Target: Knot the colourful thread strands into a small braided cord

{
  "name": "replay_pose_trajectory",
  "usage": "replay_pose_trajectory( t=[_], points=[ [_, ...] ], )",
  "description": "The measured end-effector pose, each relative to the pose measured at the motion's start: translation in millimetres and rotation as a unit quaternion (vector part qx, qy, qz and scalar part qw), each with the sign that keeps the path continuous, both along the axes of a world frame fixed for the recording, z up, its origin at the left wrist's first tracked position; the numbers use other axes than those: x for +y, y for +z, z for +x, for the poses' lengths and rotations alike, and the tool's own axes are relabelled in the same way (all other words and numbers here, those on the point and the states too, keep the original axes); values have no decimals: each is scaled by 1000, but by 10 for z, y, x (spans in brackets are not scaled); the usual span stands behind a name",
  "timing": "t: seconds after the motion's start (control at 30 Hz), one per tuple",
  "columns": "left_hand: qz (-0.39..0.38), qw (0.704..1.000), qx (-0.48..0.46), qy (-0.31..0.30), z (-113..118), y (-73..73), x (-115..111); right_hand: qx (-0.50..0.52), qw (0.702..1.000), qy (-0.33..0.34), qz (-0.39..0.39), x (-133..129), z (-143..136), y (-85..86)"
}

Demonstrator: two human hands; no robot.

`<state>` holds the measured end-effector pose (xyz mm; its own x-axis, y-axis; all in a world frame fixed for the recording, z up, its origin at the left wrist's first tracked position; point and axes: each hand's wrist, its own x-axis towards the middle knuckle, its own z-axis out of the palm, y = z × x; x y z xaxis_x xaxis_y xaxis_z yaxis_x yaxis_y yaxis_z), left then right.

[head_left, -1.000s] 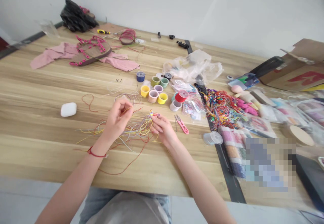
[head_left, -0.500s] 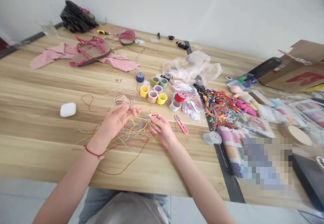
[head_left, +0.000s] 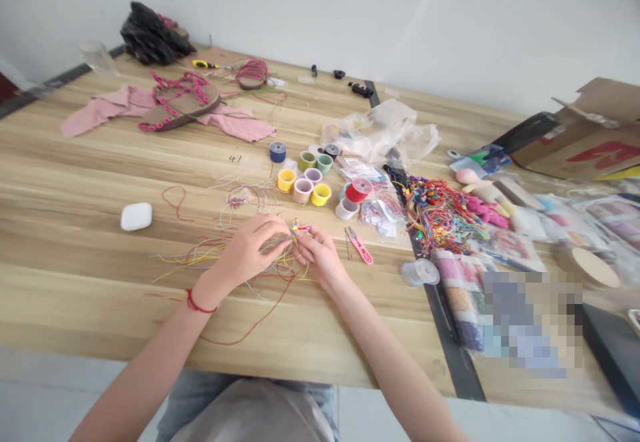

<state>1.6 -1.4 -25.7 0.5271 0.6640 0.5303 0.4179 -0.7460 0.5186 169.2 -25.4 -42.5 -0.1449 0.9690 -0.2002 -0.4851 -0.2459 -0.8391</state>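
Note:
My right hand (head_left: 318, 250) pinches a small braided cord piece (head_left: 299, 227) in yellow, purple and red. Close against it, my left hand (head_left: 256, 245) has its thumb and forefinger together on thin thread at the piece's left side. Loose threads (head_left: 200, 255) in yellow, grey and red fan out over the table under and left of my left hand. One long red thread (head_left: 270, 319) curves toward the table's front edge. Pink thread snips (head_left: 360, 247) lie just right of my right hand.
Several thread spools (head_left: 303, 189) stand beyond my hands. A white case (head_left: 137, 216) lies at left. To the right are a heap of colourful braided cords (head_left: 440, 215) and a clear spool (head_left: 420, 272). A sandal (head_left: 187, 102) rests on pink cloth (head_left: 107, 110) at the back left.
My left hand has moved right to the braided piece, and its fingers, apart from the piece before, now pinch thread beside it. My right hand keeps its hold nearly in place.

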Motion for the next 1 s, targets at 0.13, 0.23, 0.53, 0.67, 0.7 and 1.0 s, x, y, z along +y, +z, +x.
replay_pose_trajectory(
  t=[0.13,0.23,0.53,0.67,0.7,1.0],
  points=[
    [64,996,51,29,13,-91,13,-17,1000,5,10,-4,-2,-6],
    [82,995,48,42,17,-122,11,-20,1000,6,9,-8,1,2],
    [97,992,36,69,39,-121,-8,-25,999,-16,-24,19,11,-8],
    [55,996,1,65,59,-105,-20,-48,998,-22,-23,22,24,-37],
    [32,998,-13,62,65,-93,-23,-51,998,-21,-19,21,26,-36],
    [-276,952,-107,77,76,-134,30,-93,995,-21,-4,12,18,1]
  ],
)
